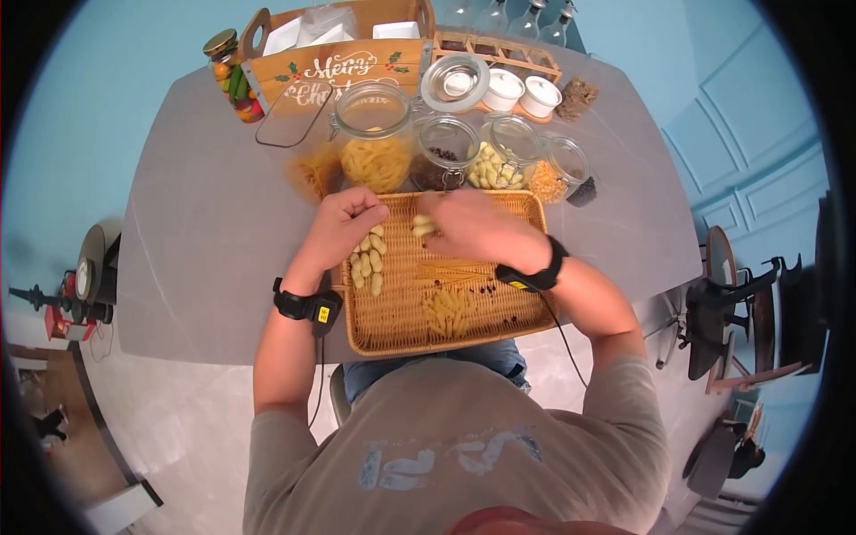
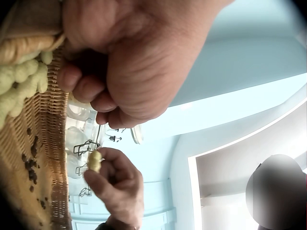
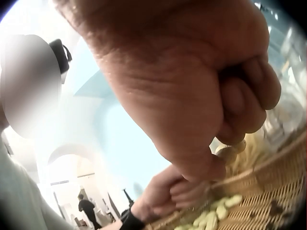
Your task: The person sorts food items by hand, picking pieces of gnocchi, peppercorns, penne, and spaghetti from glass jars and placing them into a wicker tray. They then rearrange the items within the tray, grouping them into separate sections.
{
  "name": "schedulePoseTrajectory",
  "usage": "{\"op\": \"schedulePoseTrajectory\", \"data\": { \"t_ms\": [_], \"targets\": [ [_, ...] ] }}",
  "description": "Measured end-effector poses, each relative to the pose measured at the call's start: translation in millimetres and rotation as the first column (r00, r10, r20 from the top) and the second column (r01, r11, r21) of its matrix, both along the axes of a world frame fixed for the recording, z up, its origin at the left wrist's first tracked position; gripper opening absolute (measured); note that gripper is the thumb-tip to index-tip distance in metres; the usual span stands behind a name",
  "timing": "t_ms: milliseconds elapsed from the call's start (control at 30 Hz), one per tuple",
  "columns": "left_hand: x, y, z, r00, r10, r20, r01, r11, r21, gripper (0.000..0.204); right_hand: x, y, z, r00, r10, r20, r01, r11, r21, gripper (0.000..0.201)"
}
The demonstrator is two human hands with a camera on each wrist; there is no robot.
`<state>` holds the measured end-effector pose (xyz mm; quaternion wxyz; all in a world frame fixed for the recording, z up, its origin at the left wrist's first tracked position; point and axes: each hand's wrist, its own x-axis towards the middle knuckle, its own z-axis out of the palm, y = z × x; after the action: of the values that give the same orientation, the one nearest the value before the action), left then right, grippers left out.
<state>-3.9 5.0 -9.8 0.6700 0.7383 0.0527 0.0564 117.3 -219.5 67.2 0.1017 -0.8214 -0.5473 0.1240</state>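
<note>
In the head view a wicker tray (image 1: pixel 392 325) holds peanuts (image 1: pixel 366 267) at its left, with dry noodle sticks (image 1: pixel 455 270), penne (image 1: pixel 448 312) and dark beans on its right half. The left hand (image 1: pixel 343 227) is at the tray's back left corner, above the peanuts, fingers curled; what lies inside them is hidden. Over the tray's back middle, the blurred right hand (image 1: pixel 481 227) pinches a peanut (image 1: pixel 423 225) between thumb and fingers. The left wrist view also shows that peanut (image 2: pixel 94 161) in the right hand (image 2: pixel 117 187).
Behind the tray stand open glass jars of penne (image 1: pixel 374 160), dark beans (image 1: pixel 443 153), peanuts (image 1: pixel 499 165) and yellow kernels (image 1: pixel 548 181). Farther back are a wooden crate (image 1: pixel 339 71), white lidded pots (image 1: pixel 504 89), bottles (image 1: pixel 526 22) and a jar of colourful items (image 1: pixel 236 85).
</note>
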Motion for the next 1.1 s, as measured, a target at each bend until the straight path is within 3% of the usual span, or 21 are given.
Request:
{"op": "schedulePoseTrajectory", "data": {
  "t_ms": [200, 300, 400, 500, 533, 600, 633, 800, 967, 1100],
  "targets": [
    [1, -2, -7, 0.998, -0.005, 0.061, 0.006, 1.000, -0.012, 0.012, 67, -59, 53, 0.913, -0.408, 0.000, 0.393, 0.880, 0.265, 0.042],
    [0, -1, -5, 0.999, -0.010, 0.052, 0.011, 1.000, -0.014, 0.012, 104, -69, 49, 0.882, -0.457, 0.114, 0.414, 0.868, 0.272, 0.041],
    [1, -1, -1, 0.999, -0.021, 0.036, 0.022, 0.999, -0.035, 0.013, 105, -63, 45, 0.825, -0.545, 0.148, 0.477, 0.812, 0.336, 0.035],
    [-5, 0, 3, 1.000, -0.018, -0.001, 0.018, 0.996, -0.088, 0.015, 61, -37, 40, 0.889, -0.436, 0.143, 0.381, 0.876, 0.296, 0.030],
    [-4, 0, 5, 1.000, -0.014, -0.011, 0.012, 0.994, -0.104, 0.015, 44, -27, 35, 0.932, -0.357, 0.063, 0.333, 0.913, 0.237, 0.025],
    [-3, 2, 4, 1.000, -0.013, -0.021, 0.010, 0.992, -0.123, 0.015, 17, -4, 8, 0.988, -0.141, 0.061, 0.129, 0.977, 0.168, 0.025],
    [-3, 4, 1, 1.000, -0.016, -0.023, 0.013, 0.992, -0.127, 0.015, -1, 11, 6, 0.993, -0.114, 0.020, 0.114, 0.993, 0.020, 0.029],
    [-3, 2, 6, 1.000, 0.001, 0.018, 0.002, 0.993, -0.121, 0.016, -27, 54, -43, 0.992, 0.129, -0.016, -0.129, 0.991, -0.017, 0.032],
    [-2, 2, 3, 1.000, 0.011, 0.007, -0.010, 0.995, -0.097, 0.017, -23, 63, -70, 0.991, 0.127, -0.030, -0.129, 0.990, -0.052, 0.030],
    [-1, 1, -1, 0.999, 0.007, 0.053, -0.003, 0.997, -0.078, 0.016, -21, 56, -56, 0.988, 0.151, -0.027, -0.153, 0.981, -0.116, 0.032]
  ]
}}
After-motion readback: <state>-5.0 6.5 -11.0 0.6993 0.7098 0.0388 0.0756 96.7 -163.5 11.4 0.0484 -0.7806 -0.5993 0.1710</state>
